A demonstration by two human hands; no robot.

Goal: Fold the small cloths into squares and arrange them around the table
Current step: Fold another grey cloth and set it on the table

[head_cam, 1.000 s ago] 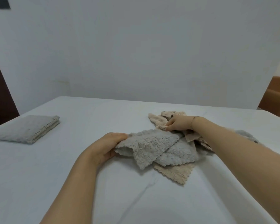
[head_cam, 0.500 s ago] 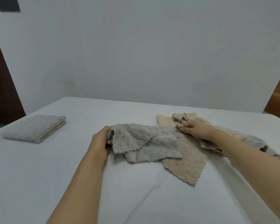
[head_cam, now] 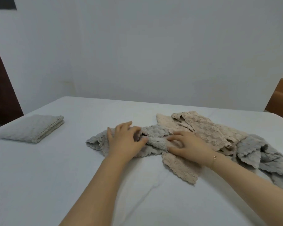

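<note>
The grey cloth (head_cam: 153,141) lies crumpled mid-table, its long axis running left to right under both your hands, beige cloths (head_cam: 203,128) overlapping its right end. Your left hand (head_cam: 126,141) rests on its left part, fingers loosely spread; your right hand (head_cam: 186,144) presses beside it, fingers bent.

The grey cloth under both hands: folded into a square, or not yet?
Not yet. The grey cloth lies crumpled and uneven, with ragged edges.

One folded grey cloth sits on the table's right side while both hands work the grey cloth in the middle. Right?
Wrong side. The head view shows the folded grey cloth on the table's left. Left hand and right hand do rest on the middle grey cloth.
</note>
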